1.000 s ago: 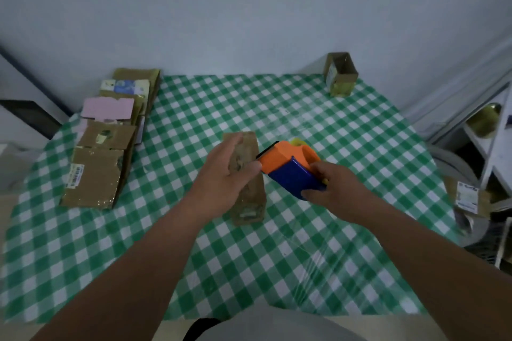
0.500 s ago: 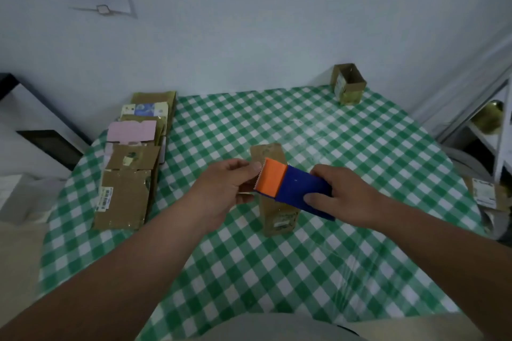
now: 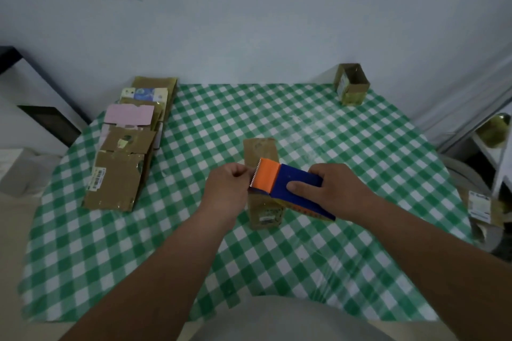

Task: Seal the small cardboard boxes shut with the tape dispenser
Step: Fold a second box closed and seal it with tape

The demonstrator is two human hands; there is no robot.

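Note:
A small brown cardboard box point(image 3: 261, 150) lies lengthwise in the middle of the green-checked table point(image 3: 346, 147). My right hand point(image 3: 333, 191) grips the blue and orange tape dispenser point(image 3: 288, 183) just above the box, with its toothed orange end pointing left. My left hand point(image 3: 228, 189) has its fingers curled and pinches at that toothed edge, where the tape end comes out; the clear tape itself is hard to see. The dispenser and both hands hide the middle of the box.
A stack of flattened cardboard pieces point(image 3: 119, 177) lies on the table's left side. An open small box point(image 3: 352, 83) stands at the far right corner by the wall. A white shelf point(image 3: 498, 147) and a labelled carton point(image 3: 480, 206) are off the right edge.
The dispenser turned so its orange toothed end faces left. My left hand left the box and closed on the toothed edge. The camera view tilted up.

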